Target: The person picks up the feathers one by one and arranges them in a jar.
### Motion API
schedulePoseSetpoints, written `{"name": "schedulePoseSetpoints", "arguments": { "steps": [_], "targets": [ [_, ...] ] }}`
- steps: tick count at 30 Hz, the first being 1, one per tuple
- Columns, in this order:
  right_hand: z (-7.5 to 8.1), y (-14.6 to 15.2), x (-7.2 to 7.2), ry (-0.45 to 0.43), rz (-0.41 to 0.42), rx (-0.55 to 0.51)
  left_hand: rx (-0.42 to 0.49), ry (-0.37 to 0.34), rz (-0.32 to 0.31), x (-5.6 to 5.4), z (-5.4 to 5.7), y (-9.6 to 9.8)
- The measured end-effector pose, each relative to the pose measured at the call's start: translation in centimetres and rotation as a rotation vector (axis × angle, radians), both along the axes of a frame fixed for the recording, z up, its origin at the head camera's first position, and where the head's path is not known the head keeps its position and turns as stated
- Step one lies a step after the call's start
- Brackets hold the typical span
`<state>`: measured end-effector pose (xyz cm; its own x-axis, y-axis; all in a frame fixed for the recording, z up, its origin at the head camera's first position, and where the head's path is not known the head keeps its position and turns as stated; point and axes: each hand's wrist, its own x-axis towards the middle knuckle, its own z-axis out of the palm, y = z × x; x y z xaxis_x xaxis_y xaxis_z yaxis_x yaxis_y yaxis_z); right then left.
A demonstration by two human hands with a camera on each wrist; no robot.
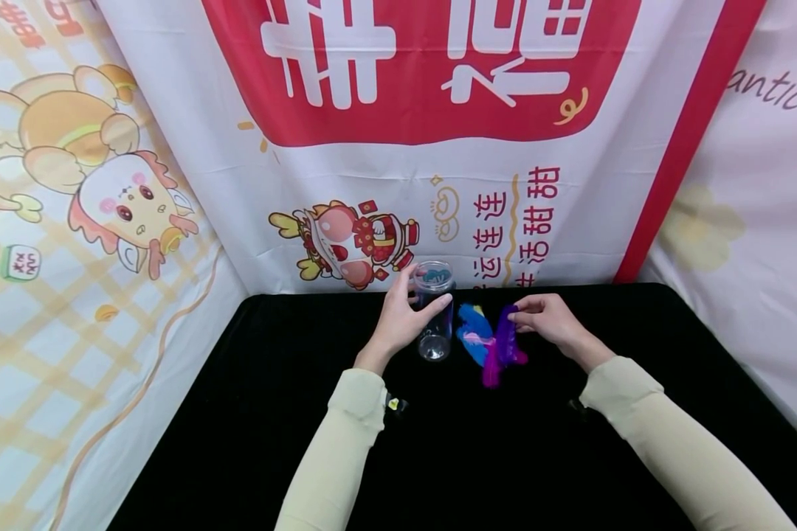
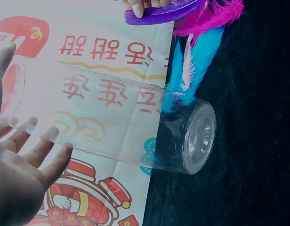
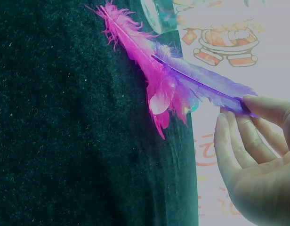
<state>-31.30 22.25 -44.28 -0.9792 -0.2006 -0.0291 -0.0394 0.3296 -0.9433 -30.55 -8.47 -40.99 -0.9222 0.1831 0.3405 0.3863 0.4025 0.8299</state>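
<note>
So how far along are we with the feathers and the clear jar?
Early, by the look of it. Done: the clear jar stands upright and open, and looks empty. In hand: the left hand steadies the jar while the right hand pinches the tip of a purple feather. Left: the blue feather and pink feather lie on the black cloth beside the jar.

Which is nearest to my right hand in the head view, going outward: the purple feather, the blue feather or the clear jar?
1. purple feather: pinched by the right hand.
2. blue feather: just left of the purple one, on the black cloth.
3. clear jar: farthest left, held by the left hand.
</note>
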Motion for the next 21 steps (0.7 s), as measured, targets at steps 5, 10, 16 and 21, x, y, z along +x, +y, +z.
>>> {"name": "schedulePoseSetpoints", "arguments": {
  "steps": [5, 10, 16, 21],
  "targets": [
    [0.3, -0.2, 0.1, 0.002, 0.002, -0.003, 0.003, -0.003, 0.003, 0.0, 0.0, 0.0],
    [0.6, -0.5, 0.3, 0.004, -0.008, 0.003, 0.019, -0.002, -0.008, -0.2, -0.1, 0.1],
    [1.3, -0.6, 0.5, 0.015, 0.000, -0.011, 0.044, 0.001, -0.015, -0.1, 0.0, 0.1],
    [1.9, -0.7, 0.6, 0.021, 0.008, -0.046, 0.054, 0.006, -0.017, -0.2, 0.2, 0.0]
  ]
}}
